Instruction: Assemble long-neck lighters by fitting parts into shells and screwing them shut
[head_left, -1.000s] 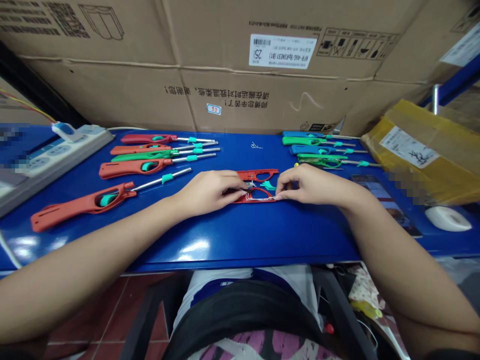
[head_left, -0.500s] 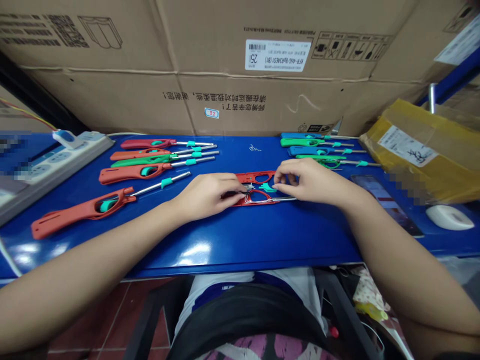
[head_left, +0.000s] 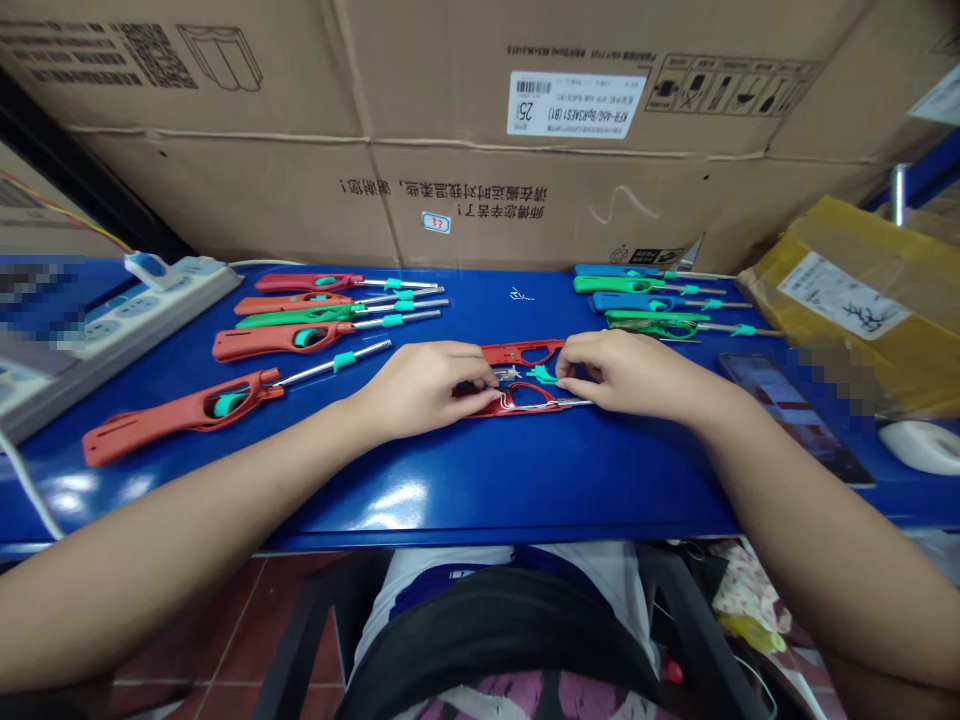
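Observation:
My left hand (head_left: 439,390) is closed, thumb and fingertips pinched at the handle end of a red lower casing half (head_left: 556,405) of a long gas lighter. White wires (head_left: 517,406) run along this half, and a metal tube (head_left: 576,403) extends from its right end. Bent above the tube is my right hand (head_left: 626,370), fingers curled together; what they grip, if anything, is hidden. Between the hands lies a teal trigger (head_left: 541,375), with a small metal part (head_left: 508,373) to its left. The red upper casing half (head_left: 517,354) rests behind them.
Several lighters, including an orange one (head_left: 180,410), lie left. More, including a green one (head_left: 637,286), lie right. A power strip (head_left: 142,320) borders the left; a phone (head_left: 795,415), white mouse (head_left: 921,446) and taped box (head_left: 840,290) are right. Cardboard (head_left: 285,200) stands behind.
The view has shifted slightly. A dark piece at my left fingertips is no longer visible, and the white wires now show along the lower casing half. My right fingertips have lowered slightly towards the tube.

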